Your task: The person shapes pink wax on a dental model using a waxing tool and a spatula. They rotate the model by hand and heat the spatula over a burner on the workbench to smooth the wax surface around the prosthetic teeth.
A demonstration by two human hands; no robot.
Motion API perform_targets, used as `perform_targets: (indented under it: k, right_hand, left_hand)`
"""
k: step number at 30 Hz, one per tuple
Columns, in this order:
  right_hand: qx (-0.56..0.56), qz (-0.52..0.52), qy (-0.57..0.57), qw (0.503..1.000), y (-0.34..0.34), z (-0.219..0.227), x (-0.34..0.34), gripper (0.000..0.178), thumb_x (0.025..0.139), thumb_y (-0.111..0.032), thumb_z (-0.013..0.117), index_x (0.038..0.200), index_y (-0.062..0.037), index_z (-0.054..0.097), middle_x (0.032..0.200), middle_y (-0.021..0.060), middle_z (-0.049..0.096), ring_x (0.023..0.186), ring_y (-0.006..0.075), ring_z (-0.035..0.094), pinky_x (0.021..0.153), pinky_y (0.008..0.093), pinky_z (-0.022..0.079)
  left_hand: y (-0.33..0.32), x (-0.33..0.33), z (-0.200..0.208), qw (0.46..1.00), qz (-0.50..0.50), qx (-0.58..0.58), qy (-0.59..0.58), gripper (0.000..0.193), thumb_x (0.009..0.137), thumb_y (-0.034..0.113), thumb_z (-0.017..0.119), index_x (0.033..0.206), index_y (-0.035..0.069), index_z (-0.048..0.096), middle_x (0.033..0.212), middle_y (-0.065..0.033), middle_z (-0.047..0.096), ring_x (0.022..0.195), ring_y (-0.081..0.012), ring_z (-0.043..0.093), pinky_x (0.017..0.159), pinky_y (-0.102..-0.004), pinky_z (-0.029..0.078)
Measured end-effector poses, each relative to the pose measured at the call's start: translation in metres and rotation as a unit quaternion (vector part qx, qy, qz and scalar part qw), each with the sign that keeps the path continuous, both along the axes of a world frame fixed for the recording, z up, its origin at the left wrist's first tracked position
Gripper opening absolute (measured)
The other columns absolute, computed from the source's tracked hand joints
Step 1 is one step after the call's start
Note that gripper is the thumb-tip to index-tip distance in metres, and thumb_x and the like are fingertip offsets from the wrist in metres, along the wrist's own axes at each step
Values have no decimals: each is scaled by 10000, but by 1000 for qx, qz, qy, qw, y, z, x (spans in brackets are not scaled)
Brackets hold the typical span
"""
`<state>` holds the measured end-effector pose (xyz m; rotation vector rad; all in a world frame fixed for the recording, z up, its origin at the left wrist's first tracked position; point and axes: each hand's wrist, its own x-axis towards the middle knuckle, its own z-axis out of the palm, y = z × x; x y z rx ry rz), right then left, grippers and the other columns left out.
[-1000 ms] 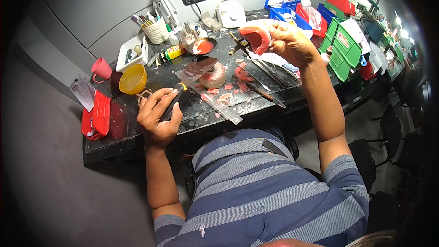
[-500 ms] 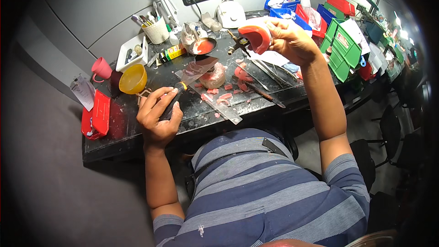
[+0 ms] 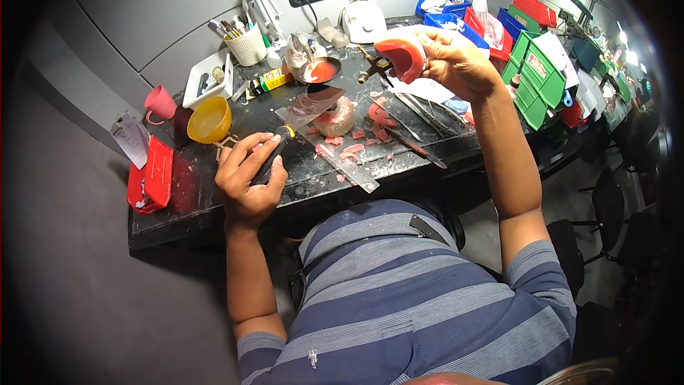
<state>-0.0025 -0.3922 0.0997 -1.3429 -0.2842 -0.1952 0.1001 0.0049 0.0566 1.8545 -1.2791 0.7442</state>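
My left hand (image 3: pixel 249 178) is wrapped round the black handle of a wide-bladed scraper (image 3: pixel 317 105), its flat metal blade pointing away over the bench. Held up at the right, my right hand (image 3: pixel 462 64) pinches a horseshoe-shaped dental wax rim (image 3: pixel 402 59), red-orange, with a pale part behind it partly hidden by the fingers. Just beyond the blade sits a small dark pan (image 3: pixel 324 70) with red wax in it. A round, pale, wax-stained pot (image 3: pixel 336 121) stands below the pan. Pink wax scraps (image 3: pixel 353 150) lie scattered nearby.
A clear ruler-like strip (image 3: pixel 349 171), a knife (image 3: pixel 417 148) and metal tools lie at the bench front. Leftward are a yellow bowl (image 3: pixel 209 120), pink cup (image 3: pixel 160 102), red box (image 3: pixel 151 175) and white tray (image 3: pixel 208 82). Green bins (image 3: pixel 531 82) line the right.
Both hands keep their grips and hardly move. The whole view has shifted slightly.
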Motion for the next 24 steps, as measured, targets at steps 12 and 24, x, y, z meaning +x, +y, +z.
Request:
perform_targets:
  k: [12,24]
  right_hand:
    - [-2,-30,14,999,4,0,-1,530,1027,-218,701,1453,53,537,1214,95,717,947,127,688,863,306,561]
    - [-3,-38,10,999,6,8,-5,484,1029,-217,700,1414,49,577,1211,92,722,984,129,693,866,300,555]
  left_hand:
    - [0,7,-4,999,-8,-19,-30,352,726,31,752,1074,60,797,1075,-99,767,814,-253,671,764,-363,481]
    - [13,-22,13,998,-2,9,-65,379,704,20,759,1080,51,800,1057,-100,761,790,-256,652,726,-358,496]
